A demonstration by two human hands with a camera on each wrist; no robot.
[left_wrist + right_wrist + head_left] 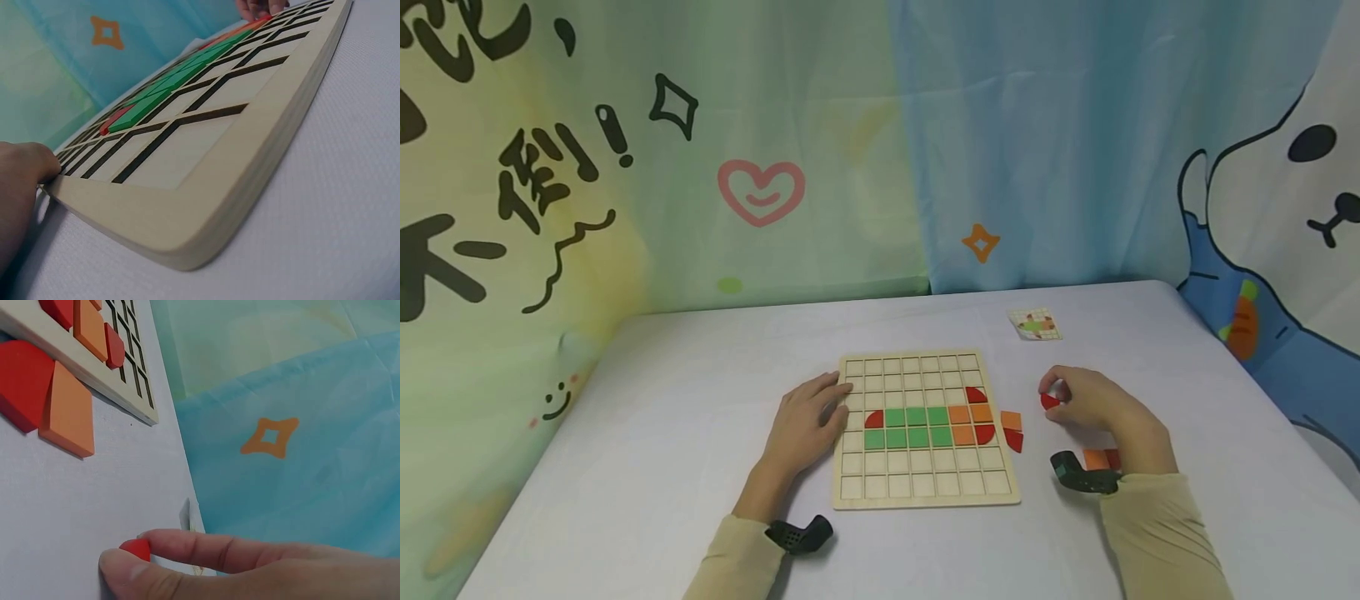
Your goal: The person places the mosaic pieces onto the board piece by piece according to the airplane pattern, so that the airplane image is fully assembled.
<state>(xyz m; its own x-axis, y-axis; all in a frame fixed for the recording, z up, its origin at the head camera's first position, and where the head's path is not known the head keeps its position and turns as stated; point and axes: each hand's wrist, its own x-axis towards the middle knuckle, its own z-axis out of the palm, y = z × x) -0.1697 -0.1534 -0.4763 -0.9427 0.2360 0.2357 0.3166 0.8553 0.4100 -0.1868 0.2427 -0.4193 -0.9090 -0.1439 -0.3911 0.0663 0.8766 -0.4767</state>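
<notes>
A wooden grid board (925,503) lies on the white table, with green square tiles (916,426), orange square tiles (962,434) and red quarter-round tiles (985,433) set in its middle rows. At the board's left edge my left hand (805,421) rests, its fingertips touching the rim. Right of the board, my right hand (1093,407) pinches a red tile (139,549) between thumb and index finger, close over the tabletop. The fingers partly hide this tile.
Beside the board's right edge lie a loose orange tile (1011,420) and a red quarter-round tile (1013,440). Another orange tile (1096,459) and a red tile (1113,457) sit near my right wrist, partly covered. A small pattern card (1036,325) lies farther back.
</notes>
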